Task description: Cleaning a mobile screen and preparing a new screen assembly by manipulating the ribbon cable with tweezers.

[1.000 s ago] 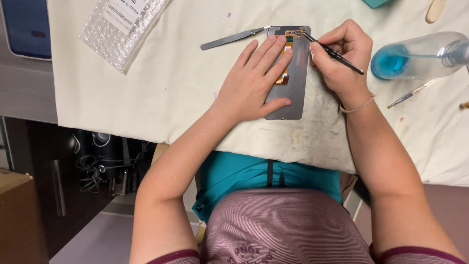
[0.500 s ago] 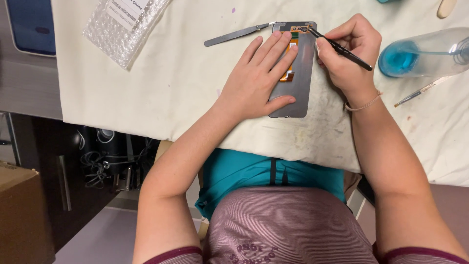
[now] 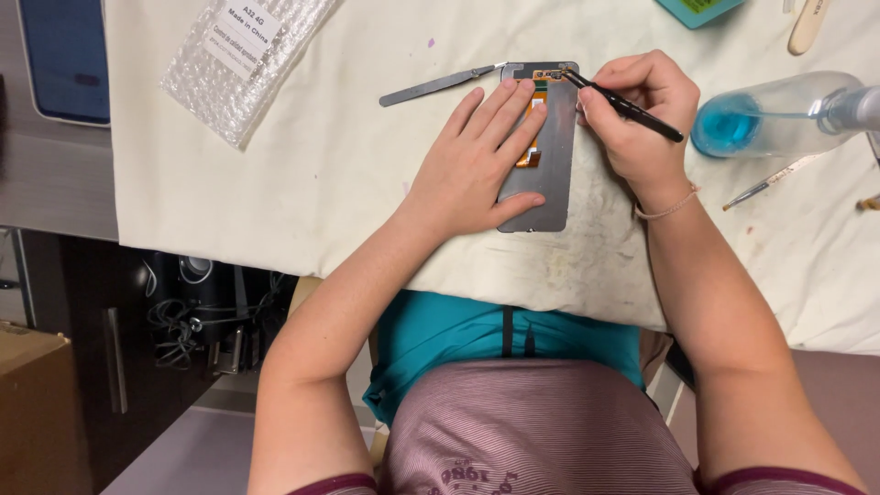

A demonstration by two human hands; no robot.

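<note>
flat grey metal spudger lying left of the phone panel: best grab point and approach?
Probably take the flat grey metal spudger at its broad left end, coming from the left over bare cream cloth. It lies flat, so pinch its long edges from above. Its narrow right tip runs up to the grey phone panel, where the left hand presses down and the right hand works a black pointed tool.

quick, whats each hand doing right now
Left hand: open, flat on the grey phone screen panel.
Right hand: closed on thin black tool, tip at the panel's top edge.
</note>
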